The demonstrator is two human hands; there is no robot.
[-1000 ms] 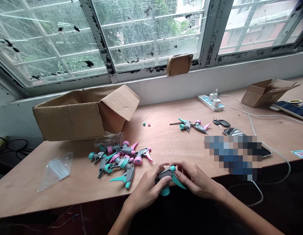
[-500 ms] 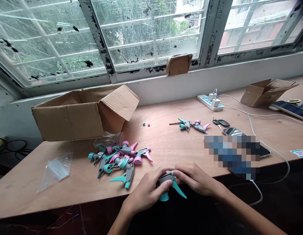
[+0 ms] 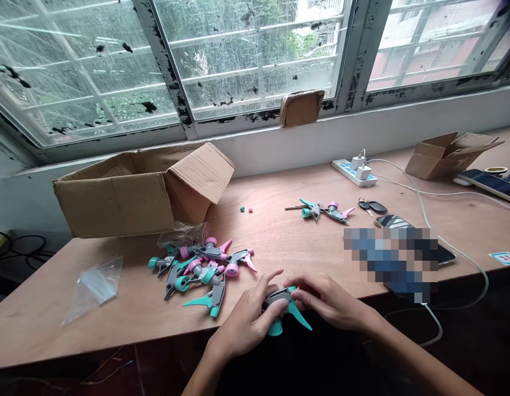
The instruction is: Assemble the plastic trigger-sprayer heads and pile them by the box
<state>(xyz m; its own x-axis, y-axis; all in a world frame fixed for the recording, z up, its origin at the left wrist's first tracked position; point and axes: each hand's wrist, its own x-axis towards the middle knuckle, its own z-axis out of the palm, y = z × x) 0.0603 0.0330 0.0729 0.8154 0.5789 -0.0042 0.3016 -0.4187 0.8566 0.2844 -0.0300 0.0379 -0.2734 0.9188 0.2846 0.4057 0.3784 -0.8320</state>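
Just past the table's front edge, my left hand [image 3: 250,314] is closed around the grey body of a trigger sprayer head [image 3: 298,316] with a teal trigger and collar. The trigger points down to the right, and the collar hangs below my left thumb. My right hand [image 3: 323,297] pinches the teal nozzle end, its fingers partly covering it. Left of my hands lies a pile of sprayer heads [image 3: 217,294], grey with pink or teal parts. Two more sprayer heads [image 3: 336,213] lie farther back beside a thin dark rod.
A large open cardboard box [image 3: 114,206] stands at the back left, with a clear plastic bag [image 3: 100,283] in front. Two tiny caps [image 3: 242,209] lie mid-table. Keys [image 3: 372,206], a power strip [image 3: 351,173], white cables and a smaller box [image 3: 432,157] are on the right.
My left index finger has lifted off the sprayer head and points up. The right fingers have shifted slightly around the nozzle end. The sprayer head has moved a little to the left.
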